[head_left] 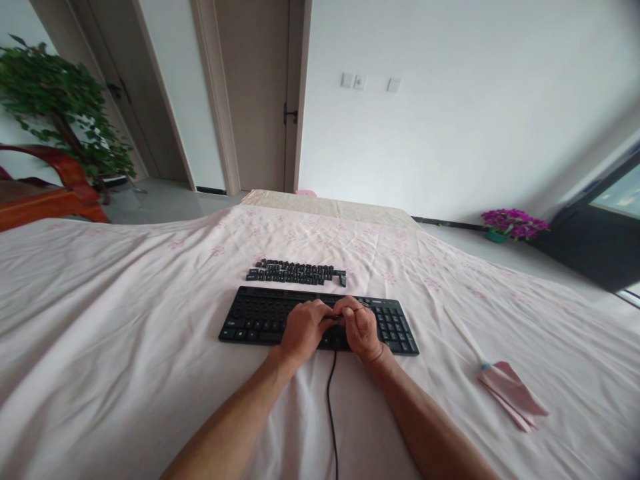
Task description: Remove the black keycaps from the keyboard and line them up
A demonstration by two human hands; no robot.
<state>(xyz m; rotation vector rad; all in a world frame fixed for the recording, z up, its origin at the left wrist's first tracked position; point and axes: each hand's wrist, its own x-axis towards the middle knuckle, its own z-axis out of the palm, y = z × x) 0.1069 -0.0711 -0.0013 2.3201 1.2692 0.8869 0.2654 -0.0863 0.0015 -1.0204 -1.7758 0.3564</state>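
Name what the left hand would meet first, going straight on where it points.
Probably the right hand: the left hand points toward it, very close, though whether they touch is unclear.

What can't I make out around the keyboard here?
All in the head view:
Keyboard, some middle keys: covered by the left hand and right hand.
What the hands grip, if anything: mostly covered by them.
Cable, lower end: cut off by the bottom edge.
Loose keys, lettering: too small.
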